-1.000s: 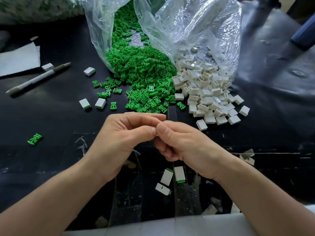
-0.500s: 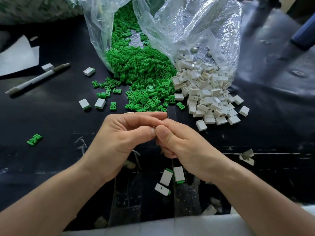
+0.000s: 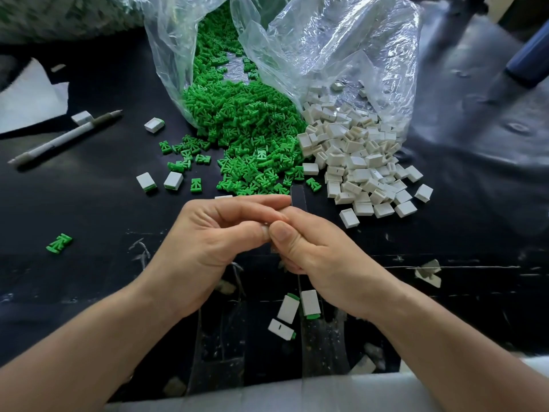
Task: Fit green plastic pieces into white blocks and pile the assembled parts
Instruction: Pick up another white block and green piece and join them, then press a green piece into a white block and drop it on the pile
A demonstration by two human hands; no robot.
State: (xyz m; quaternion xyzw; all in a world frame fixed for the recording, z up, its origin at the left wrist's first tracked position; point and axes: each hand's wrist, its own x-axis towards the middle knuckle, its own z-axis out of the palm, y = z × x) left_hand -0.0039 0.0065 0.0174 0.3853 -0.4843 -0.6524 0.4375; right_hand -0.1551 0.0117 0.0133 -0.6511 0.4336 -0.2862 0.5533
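Here your left hand (image 3: 208,242) and right hand (image 3: 315,254) meet fingertip to fingertip above the matte black tabletop (image 3: 89,218). Both are curled, thumbs pressed toward each other. They pinch a small pale piece (image 3: 266,223), of which only a sliver shows between your thumb tips; its shape cannot be told.

Beyond your knuckles a crinkled clear plastic bag (image 3: 326,55) lies open, spilling two heaps side by side and touching. The green pieces (image 3: 246,138) are small and branched with a flat foot, and the white blocks (image 3: 356,162) are smooth little boxes, some with an open hollow face, some with a thin slot.

Three assembled parts (image 3: 310,303) lie close together between your wrists, each white with a green edge showing at one end. Two more such parts (image 3: 173,180) sit to the left of the green heap. A lone green piece (image 3: 59,242) lies well apart at the left. Farther left, a slim grey and white pen (image 3: 65,138) lies slanted beside a sheet of white paper (image 3: 29,102).
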